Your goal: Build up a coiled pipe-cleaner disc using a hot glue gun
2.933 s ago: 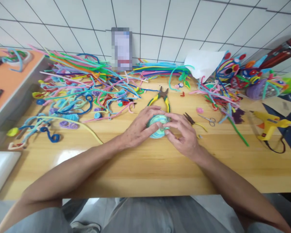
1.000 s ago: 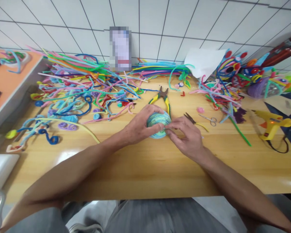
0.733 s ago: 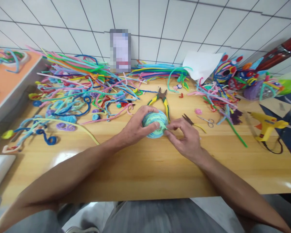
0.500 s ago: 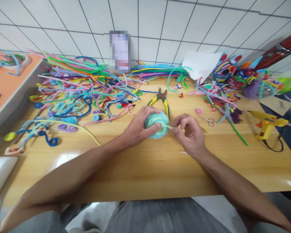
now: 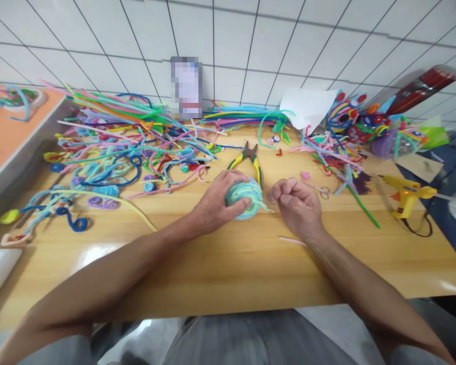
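Observation:
My left hand (image 5: 222, 200) is wrapped round a ball of coiled light-blue and green pipe cleaners (image 5: 247, 191), its thumb pressed on the near face. A short pale-green end sticks out of the ball to the right. Just beyond that end is my right hand (image 5: 298, 205), fingers curled and thumb pinched against the index finger. The loose end appears apart from the right fingertips; anything tiny between them is hidden. Behind the ball lie pliers (image 5: 247, 158) with yellow-green handles spread apart. A thin pale pink strip (image 5: 292, 240) rests on the table below my right hand.
Heaps of coloured pipe cleaners (image 5: 110, 147) cover the table's left and back. A phone (image 5: 187, 87) leans against the tiled wall. To the right are small scissors (image 5: 322, 192), a yellow glue gun (image 5: 406, 195), finished pipe-cleaner figures (image 5: 344, 114) and a red flask (image 5: 423, 88).
The right fingers have let go of the pale-green end and drawn slightly away from it. The left hand still grips the ball. The whole view has shifted a little.

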Demonstrator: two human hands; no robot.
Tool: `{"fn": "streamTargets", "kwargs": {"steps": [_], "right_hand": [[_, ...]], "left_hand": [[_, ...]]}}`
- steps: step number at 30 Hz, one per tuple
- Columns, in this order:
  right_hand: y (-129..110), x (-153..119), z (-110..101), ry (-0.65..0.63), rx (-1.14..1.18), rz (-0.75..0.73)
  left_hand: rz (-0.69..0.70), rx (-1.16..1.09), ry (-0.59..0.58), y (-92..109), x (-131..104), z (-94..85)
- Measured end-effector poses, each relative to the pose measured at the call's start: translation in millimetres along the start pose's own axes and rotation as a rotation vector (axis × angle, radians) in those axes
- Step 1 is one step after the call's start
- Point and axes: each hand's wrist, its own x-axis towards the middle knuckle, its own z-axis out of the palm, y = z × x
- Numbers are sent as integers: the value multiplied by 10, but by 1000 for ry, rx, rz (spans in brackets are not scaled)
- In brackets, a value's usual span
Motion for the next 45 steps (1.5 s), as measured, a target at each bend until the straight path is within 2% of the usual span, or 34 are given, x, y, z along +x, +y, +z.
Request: {"fn": "streamTargets", "kwargs": {"steps": [11, 18, 25, 28, 33, 35, 42, 45], "right_hand": [[54, 13, -57, -59, 0, -16], [11, 23, -37, 11, -2, -3], [7, 87, -129, 185, -146, -29], [-21, 52, -170, 162, -371, -127], [-42, -63, -124, -161, -823, -519], [-20, -94, -85, -234, -956, -626], [45, -144, -33, -272, -1026, -709], [63, -153, -39, -242, -1017, -746]], "left_hand": [[-12, -4, -16, -14, 4, -11], [8, -2, -22, -14, -3, -24], [26, -21, 7, -51, -7, -7], [-10, -50, 28, -44, -17, -4], [-85, -83, 66, -8, -31, 2], [-88, -83, 70, 4, -32, 3], [-111, -91, 62, 42, -32, -8], [-121, -89, 50, 62, -31, -18]]}}
